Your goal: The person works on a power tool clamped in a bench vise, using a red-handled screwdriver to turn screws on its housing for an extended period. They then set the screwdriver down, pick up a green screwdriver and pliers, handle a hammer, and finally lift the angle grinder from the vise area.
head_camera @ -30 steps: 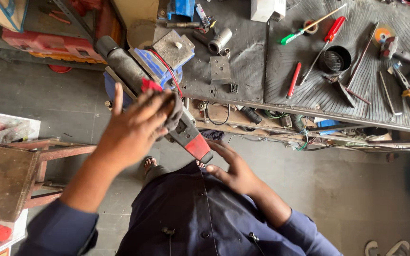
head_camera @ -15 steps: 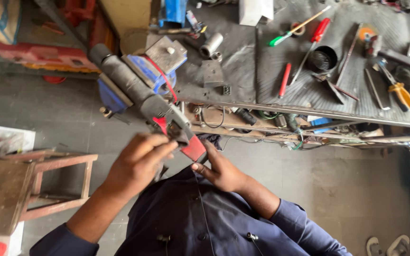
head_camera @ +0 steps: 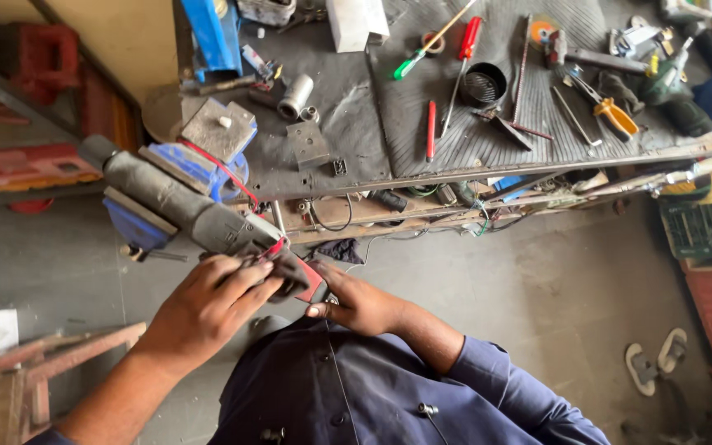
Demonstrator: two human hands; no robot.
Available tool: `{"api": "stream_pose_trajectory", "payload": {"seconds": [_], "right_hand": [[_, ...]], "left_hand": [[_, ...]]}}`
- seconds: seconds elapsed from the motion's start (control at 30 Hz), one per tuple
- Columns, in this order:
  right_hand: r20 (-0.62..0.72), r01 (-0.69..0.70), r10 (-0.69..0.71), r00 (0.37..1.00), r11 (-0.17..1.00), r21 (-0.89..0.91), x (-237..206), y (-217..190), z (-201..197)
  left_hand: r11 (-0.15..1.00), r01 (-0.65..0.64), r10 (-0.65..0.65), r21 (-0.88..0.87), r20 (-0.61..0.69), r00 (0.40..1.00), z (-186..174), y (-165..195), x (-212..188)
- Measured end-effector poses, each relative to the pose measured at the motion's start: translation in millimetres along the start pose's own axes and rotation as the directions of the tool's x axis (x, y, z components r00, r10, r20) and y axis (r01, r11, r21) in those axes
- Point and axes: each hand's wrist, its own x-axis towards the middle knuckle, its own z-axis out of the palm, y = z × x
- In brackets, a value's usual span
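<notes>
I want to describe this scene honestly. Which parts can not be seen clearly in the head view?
- Rear end of the power tool: covered by the left hand and right hand.
- Right hand's fingertips: hidden under the tool.
- Vise: jaws hidden behind the tool.
- Shelf under the workbench: wires in shadow, too small.
- Stool: cut by the left edge.

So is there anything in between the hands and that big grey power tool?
No, nothing visible. The left hand rests right on the rear handle of the grey power tool, fingers over its red part. The right hand touches the same end from the other side. The tool's front sits in the blue bench vise.
</notes>
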Motion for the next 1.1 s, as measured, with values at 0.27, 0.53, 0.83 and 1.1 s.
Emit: {"api": "stream_pose_trajectory", "payload": {"seconds": [0.27,0.53,0.83,1.1], "right_hand": [[-0.06,-0.045,0.063,0.996,0.965,0.26,0.5,-20.2,8.6],[-0.131,-0.129,0.237,0.963,0.826,0.548,1.0,-36.5,35.1],[-0.361,-0.131,0.36,0.86,0.84,0.526,6.0,-67.0,63.1],[-0.537,-0.239,0.353,0.766,0.932,0.272,4.4,-76.5,67.5]], "left_hand": [[0.984,0.173,-0.175,-0.035,-0.081,0.981,-36.6,-61.6,-3.3],[0.965,0.168,-0.196,-0.201,-0.131,0.972,-25.8,-42.9,45.3],[0.956,0.119,-0.131,-0.268,-0.03,0.991,-44.1,-55.9,-10.5],[0.928,0.298,-0.316,-0.222,-0.051,0.947,-47.4,-52.6,-8.3]]}}
